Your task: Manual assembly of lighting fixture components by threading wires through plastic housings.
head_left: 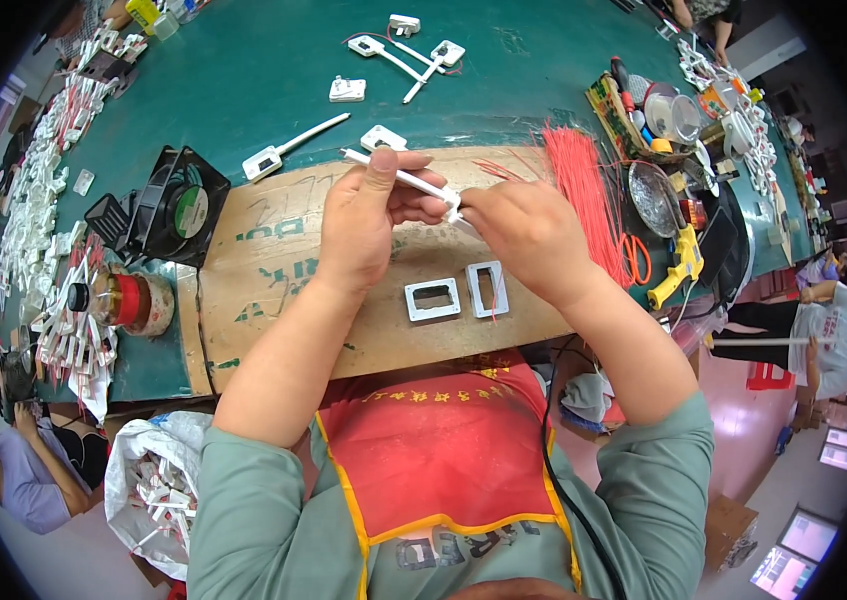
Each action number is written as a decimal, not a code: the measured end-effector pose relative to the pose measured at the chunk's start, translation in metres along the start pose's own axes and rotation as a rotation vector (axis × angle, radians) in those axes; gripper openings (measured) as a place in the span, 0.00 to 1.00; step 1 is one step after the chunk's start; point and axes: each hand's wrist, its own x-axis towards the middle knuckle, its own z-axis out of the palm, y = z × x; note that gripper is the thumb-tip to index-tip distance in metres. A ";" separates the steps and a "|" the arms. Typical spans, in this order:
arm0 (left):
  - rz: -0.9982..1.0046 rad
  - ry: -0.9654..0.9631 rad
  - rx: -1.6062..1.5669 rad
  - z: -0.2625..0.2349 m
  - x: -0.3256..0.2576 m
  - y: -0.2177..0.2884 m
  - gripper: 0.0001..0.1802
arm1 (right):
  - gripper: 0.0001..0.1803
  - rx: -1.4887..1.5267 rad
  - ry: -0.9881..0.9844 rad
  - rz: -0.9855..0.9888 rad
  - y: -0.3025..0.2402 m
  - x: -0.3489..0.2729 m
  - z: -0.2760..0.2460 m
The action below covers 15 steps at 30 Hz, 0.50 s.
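Two pale-grey rectangular plastic frames [433, 314] lie on brown cardboard [264, 270], presumably for easy reach. Above it, the left hand [369, 210] grasps a slender white plastic stick [422, 184], apparently steadying it while the right hand [524, 225] pinches its blocky end; beyond lies the green tabletop [524, 90].

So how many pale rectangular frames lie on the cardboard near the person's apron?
2: the left frame lies crosswise; the right frame lies beside it, turned lengthwise. None looks hidden there.
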 end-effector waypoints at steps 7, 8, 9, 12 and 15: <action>-0.009 -0.028 -0.082 0.002 -0.002 0.000 0.26 | 0.06 0.195 0.044 0.274 -0.005 -0.008 -0.006; -0.008 -0.029 -0.074 0.002 -0.002 -0.001 0.26 | 0.05 0.159 0.047 0.220 -0.005 -0.008 -0.005; -0.008 -0.030 -0.067 0.001 -0.002 -0.001 0.26 | 0.04 0.124 0.050 0.166 -0.004 -0.007 -0.004; 0.006 -0.027 -0.055 -0.001 -0.001 -0.001 0.26 | 0.03 0.093 0.070 0.162 -0.008 -0.004 0.000; 0.013 -0.020 -0.055 0.000 -0.001 -0.001 0.26 | 0.03 0.065 0.094 0.135 -0.007 -0.004 0.004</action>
